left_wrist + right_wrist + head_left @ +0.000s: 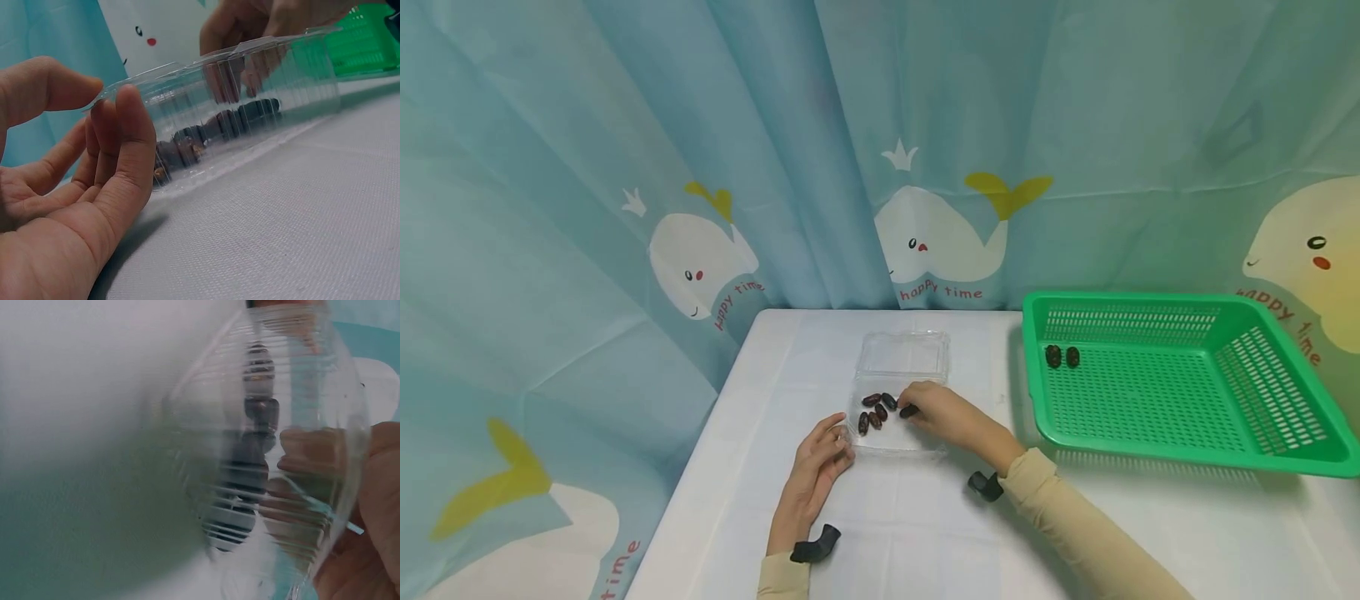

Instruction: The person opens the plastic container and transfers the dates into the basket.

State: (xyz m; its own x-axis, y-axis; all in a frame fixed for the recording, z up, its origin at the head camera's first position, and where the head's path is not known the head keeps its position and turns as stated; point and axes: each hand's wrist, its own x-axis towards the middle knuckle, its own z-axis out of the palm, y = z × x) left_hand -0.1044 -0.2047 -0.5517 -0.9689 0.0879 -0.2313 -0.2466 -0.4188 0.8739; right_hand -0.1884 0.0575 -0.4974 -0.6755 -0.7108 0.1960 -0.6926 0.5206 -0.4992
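A clear plastic clamshell box lies on the table with its lid folded back. Several dark brown dates are grouped in its left part. At the box's left front corner, my left hand pinches the rim between thumb and fingers. My right hand reaches over the right wall and holds a date at its fingertips, low inside the box. Through the clear ribbed wall, the right wrist view shows dates beside the curled fingers.
A green plastic basket stands on the right of the table, with a few dates in its far left corner. White cloth covers the table. Behind it hangs a blue curtain printed with whales.
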